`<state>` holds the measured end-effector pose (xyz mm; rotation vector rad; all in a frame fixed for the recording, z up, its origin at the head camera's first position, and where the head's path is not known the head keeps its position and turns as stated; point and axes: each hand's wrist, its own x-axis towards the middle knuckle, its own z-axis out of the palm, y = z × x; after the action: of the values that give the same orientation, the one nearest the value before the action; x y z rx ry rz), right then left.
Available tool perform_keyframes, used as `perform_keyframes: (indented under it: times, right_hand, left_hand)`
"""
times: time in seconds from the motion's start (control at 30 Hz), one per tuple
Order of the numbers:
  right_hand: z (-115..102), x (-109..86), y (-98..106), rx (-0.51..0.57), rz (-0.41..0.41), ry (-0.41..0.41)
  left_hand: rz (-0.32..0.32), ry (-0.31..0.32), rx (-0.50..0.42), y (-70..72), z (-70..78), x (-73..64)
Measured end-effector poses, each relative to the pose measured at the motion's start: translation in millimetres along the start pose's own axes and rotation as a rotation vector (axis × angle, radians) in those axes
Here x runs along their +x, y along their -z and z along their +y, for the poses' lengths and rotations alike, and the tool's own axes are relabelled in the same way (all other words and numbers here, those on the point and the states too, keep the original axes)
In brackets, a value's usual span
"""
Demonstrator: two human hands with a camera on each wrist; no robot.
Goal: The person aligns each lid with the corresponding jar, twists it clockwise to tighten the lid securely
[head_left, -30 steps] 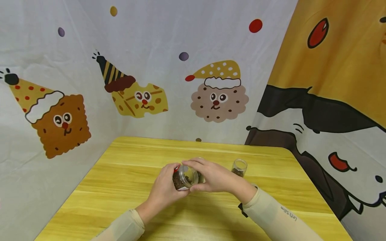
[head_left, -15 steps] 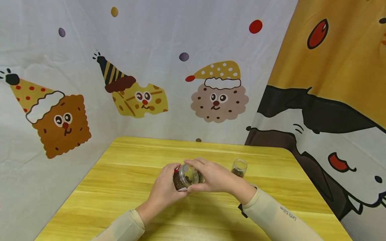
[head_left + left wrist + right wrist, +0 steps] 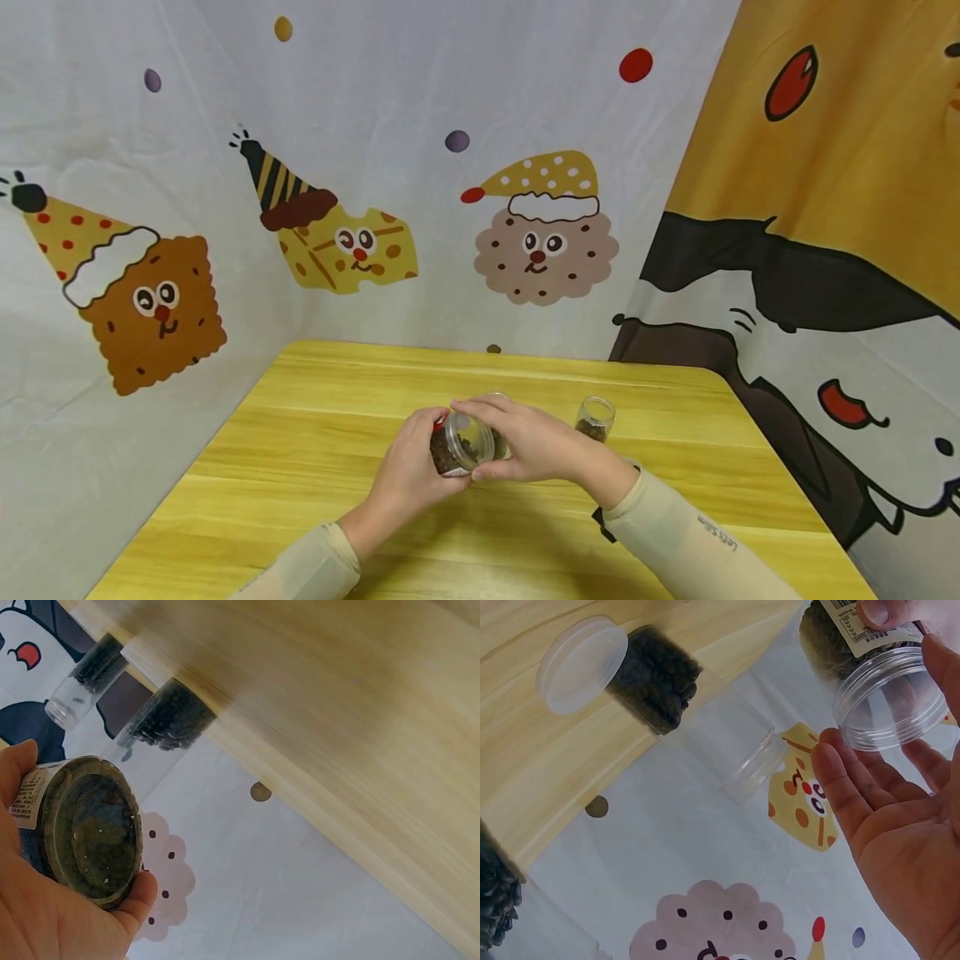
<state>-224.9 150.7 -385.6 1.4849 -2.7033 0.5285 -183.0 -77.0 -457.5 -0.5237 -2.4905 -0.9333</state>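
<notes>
My left hand [image 3: 412, 462] holds a clear plastic jar [image 3: 444, 454] with dark, grain-like bits inside. The jar is tipped, its uncovered mouth towards my right hand [image 3: 536, 442]. The fingers and thumb of that hand span the rim, as the right wrist view shows with the jar neck [image 3: 889, 697] beside the fingertips. In the left wrist view the jar's base [image 3: 97, 832] faces the camera, with a printed label on its side. Behind my right hand stands a second clear jar [image 3: 660, 679], partly filled with dark bits and mostly hidden in the head view.
A third uncovered jar [image 3: 595, 421] with dark contents stands to the right on the wooden table [image 3: 300, 433]. Near the second jar's base is a translucent lid [image 3: 583, 665]. A cartoon-printed cloth [image 3: 420, 100] hangs behind the table.
Almost nothing moves. The fingers of my right hand shift very slightly at the rim; the jar stays tipped in my left hand.
</notes>
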Motion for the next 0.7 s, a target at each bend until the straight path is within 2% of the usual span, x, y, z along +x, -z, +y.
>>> perform_keyframes:
  times: [0.4, 0.7]
  right_hand:
    - [-2.1, 0.3, -1.4, -0.012, 0.020, -0.003]
    - [-3.3, 0.2, -1.9, -0.002, 0.020, -0.042]
  left_hand:
    - [0.008, -0.013, 0.022, -1.4, -0.3, -1.0]
    - [0.015, -0.013, 0.033, -2.9, -0.3, -1.2]
